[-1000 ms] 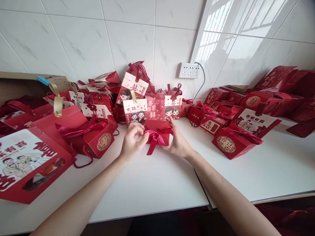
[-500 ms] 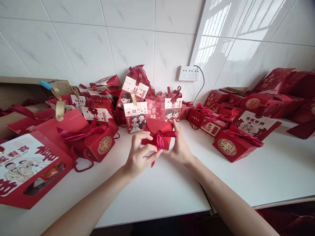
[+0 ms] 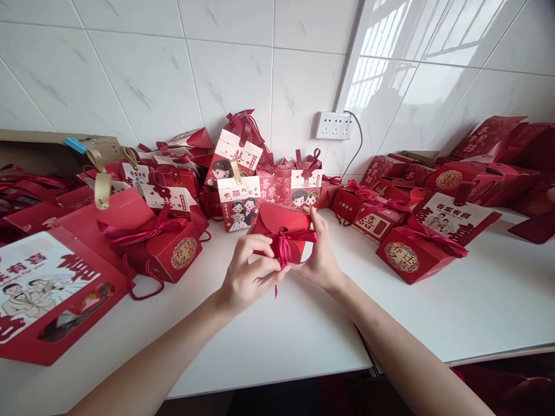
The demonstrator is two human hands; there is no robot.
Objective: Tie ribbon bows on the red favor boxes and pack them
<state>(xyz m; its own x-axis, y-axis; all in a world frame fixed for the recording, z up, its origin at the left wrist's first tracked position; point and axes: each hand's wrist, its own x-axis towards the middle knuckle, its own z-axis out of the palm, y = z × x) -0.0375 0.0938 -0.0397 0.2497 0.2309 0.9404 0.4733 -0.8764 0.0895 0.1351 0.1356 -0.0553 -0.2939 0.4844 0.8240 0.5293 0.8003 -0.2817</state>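
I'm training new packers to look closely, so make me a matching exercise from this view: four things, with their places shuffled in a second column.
Things
1. Socket panel
2. Blue object
3. Windowed box
4. Small red box

Places
A. Between the left hand and right hand
B. On the tiled wall
C. Front left of the counter
D. At the edge of the cardboard box

Pairs: 1-B, 2-D, 3-C, 4-A
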